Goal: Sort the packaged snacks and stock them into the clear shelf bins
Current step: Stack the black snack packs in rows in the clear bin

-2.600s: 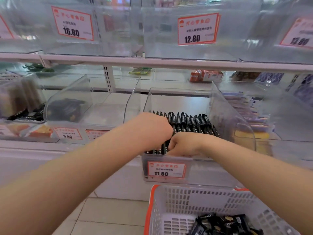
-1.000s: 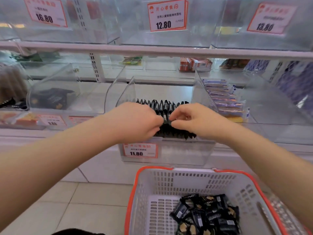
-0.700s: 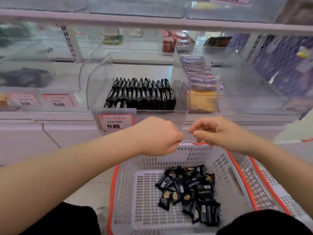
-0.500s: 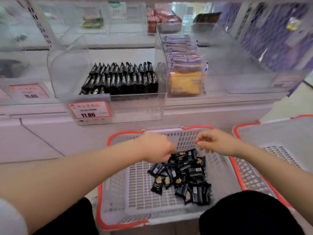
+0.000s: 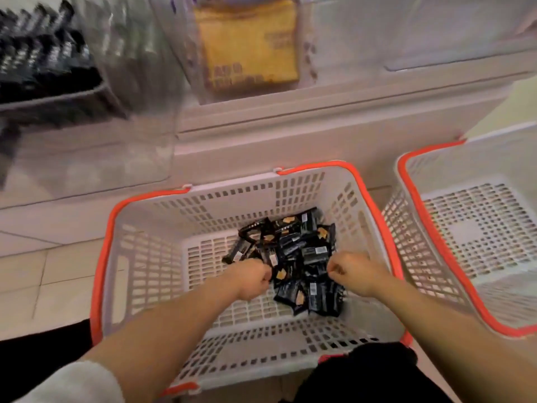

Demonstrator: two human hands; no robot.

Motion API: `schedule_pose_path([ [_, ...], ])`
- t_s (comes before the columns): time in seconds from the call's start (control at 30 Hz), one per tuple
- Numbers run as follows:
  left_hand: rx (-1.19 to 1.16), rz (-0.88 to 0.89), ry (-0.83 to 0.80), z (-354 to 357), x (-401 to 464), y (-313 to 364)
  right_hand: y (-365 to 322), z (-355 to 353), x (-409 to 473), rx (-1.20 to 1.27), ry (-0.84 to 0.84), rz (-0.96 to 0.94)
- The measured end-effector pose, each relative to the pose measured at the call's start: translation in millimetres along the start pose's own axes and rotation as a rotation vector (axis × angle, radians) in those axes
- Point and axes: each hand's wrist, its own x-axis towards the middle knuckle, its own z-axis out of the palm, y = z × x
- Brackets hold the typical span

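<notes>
Black foil snack packets [image 5: 302, 257] lie heaped in a loose pile on the floor of a white plastic basket [image 5: 151, 257] with an orange rim. The packets are small rectangles, and their long sides point every which way; some lie flat with a tan picture showing, others are tipped on edge against their neighbours. The pile sits toward the right half of the basket, close to its right wall.

Both hands are down inside the basket at the near edge of the pile. The left hand [image 5: 251, 279] has its fingers curled in, knuckles toward the packets and touching the pile's left edge; whether it has hold of a packet cannot be told. The right hand [image 5: 353, 271] is also curled, its fingertips at the right side of the pile; again a hold cannot be made out. Both forearms reach forward and downward from the bottom of the view, bare, with a pale sleeve [image 5: 72, 382] at the left elbow.

A second orange-rimmed basket [image 5: 430, 228] stands just beside the first, on the right. Above, blurred, a clear shelf bin [image 5: 96, 91] at upper left holds rows of upright black packets [image 5: 37, 53], and a neighbouring bin shows a yellow package [image 5: 250, 42].
</notes>
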Motion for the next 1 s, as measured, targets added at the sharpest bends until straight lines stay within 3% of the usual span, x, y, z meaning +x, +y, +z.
schedule_pose_path([
  [0.17, -0.164, -0.180, 0.017, 36, 22, -13, 3, 27, 46, -0.112, 0.029, -0.021],
  [0.3, -0.403, -0.373, 0.297, 58, 30, -22, 3, 46, 73, -0.244, 0.088, -0.072],
  [0.4, -0.515, -0.486, 0.404, 74, 34, -29, 2, 58, 82, -0.339, 0.100, -0.065],
  [0.53, -0.596, -0.661, 0.446, 90, 37, -43, -1, 66, 85, -0.425, 0.188, -0.068],
  [0.63, -0.532, -0.732, 0.396, 97, 42, -47, -3, 60, 86, -0.348, 0.171, -0.010],
  [0.73, -0.576, -0.749, 0.361, 100, 50, -43, -7, 47, 83, 0.020, 0.112, 0.137],
  [0.93, -0.561, -0.764, 0.358, 102, 67, -30, -18, 31, 69, 1.353, 0.030, 0.503],
  [1.0, -0.549, -0.748, 0.380, 103, 69, -27, -22, 32, 64, 1.787, -0.016, 0.527],
])
